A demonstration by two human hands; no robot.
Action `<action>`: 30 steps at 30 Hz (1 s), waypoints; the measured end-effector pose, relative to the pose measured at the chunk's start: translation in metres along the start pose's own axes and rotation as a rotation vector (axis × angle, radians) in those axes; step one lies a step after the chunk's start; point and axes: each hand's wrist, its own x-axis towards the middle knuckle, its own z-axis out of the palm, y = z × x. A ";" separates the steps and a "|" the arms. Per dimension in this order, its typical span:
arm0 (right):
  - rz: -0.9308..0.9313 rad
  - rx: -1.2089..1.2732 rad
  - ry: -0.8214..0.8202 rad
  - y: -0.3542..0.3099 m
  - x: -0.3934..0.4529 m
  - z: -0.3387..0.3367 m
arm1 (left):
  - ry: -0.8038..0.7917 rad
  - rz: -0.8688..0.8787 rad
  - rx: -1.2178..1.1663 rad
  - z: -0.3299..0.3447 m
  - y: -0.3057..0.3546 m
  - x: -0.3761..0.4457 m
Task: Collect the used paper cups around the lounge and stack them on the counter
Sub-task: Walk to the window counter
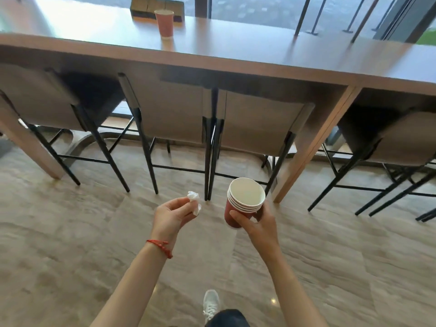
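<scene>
My right hand (256,224) grips a stack of several nested red paper cups (244,201), white inside, held slightly tilted above the floor. My left hand (173,214) pinches a crumpled white tissue (194,201) between thumb and fingertips, just left of the stack. One more red paper cup (164,22) stands upright on the long wooden counter (236,55) ahead, far beyond both hands.
Several beige bar stools (174,114) with thin black legs are tucked under the counter between me and it. A dark box (157,7) sits behind the lone cup. Window railing runs behind the counter. Marble-look floor (70,232) lies underfoot, my white shoe (211,303) below.
</scene>
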 end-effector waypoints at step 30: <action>-0.179 0.112 -0.132 -0.100 0.397 0.147 | -0.111 0.212 0.019 0.053 0.227 0.357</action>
